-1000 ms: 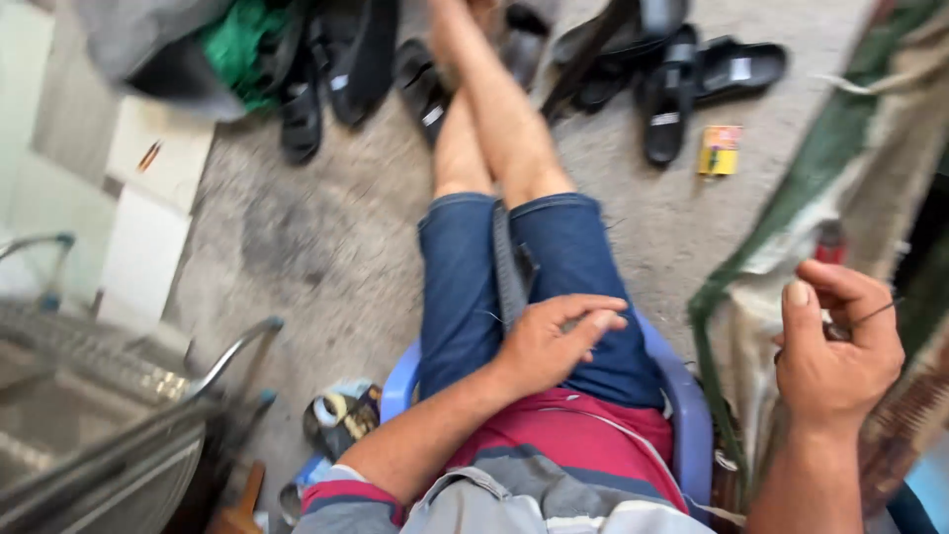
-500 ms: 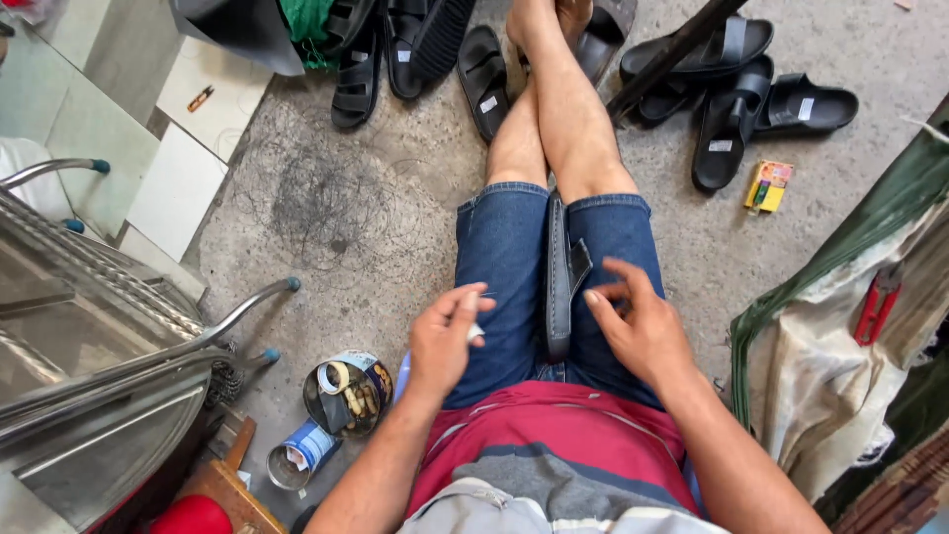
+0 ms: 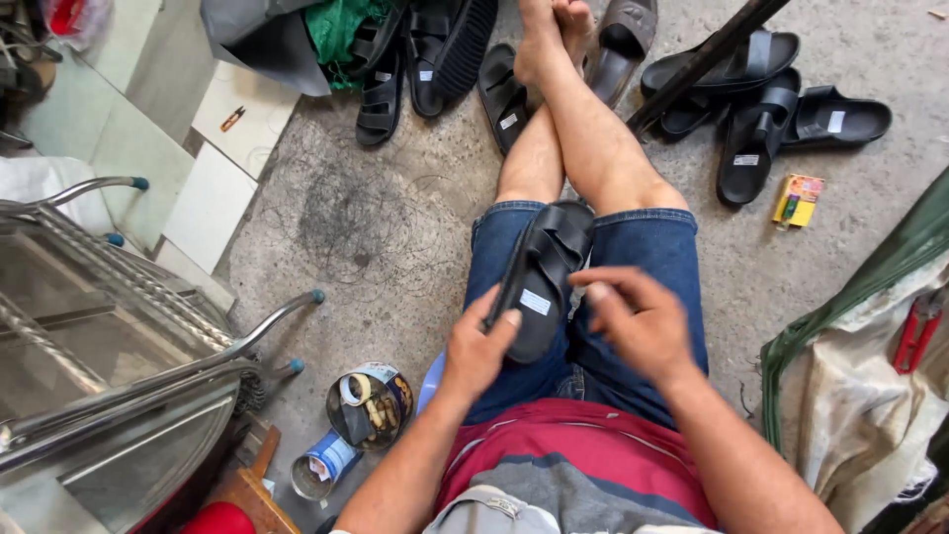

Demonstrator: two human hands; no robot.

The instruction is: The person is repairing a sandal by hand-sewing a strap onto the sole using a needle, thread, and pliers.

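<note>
Concrete floor (image 3: pixel 395 227), sandals scattered. Vs 0.5 s ago: black sandal (image 3: pixel 542 282) now on lap, left hand (image 3: pixel 481 346) gripping, right hand (image 3: pixel 643 321) open, hovering.

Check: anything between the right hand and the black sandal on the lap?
Nothing visible. The left hand already touches the black sandal, thumb on its sole by the white label. The right hand hovers just right of it over the denim shorts, fingers open, only bare air between.
</note>
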